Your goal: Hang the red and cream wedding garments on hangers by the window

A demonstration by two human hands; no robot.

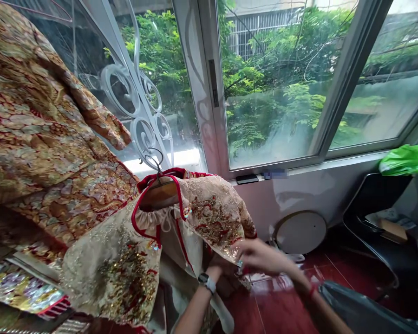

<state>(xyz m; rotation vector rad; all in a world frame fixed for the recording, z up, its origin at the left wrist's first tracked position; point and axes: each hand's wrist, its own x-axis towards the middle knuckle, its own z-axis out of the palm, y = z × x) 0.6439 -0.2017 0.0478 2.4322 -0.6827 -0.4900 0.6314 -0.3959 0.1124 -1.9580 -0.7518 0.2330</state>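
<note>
A cream and gold embroidered garment (125, 260) with red piping hangs on a wooden hanger (158, 192) in front of the window. My right hand (264, 257) is blurred by motion and pinches the lower edge of the garment's right sleeve. My left hand (216, 271), with a watch on the wrist, reaches under the same sleeve; its fingers are hidden by the fabric.
A gold and red brocade robe (38, 130) hangs at the left, over folded patterned cloth (17, 287). A round white stool top (301, 232) leans on the wall under the window. A black chair (379, 222) and a green bag (406, 160) stand at the right.
</note>
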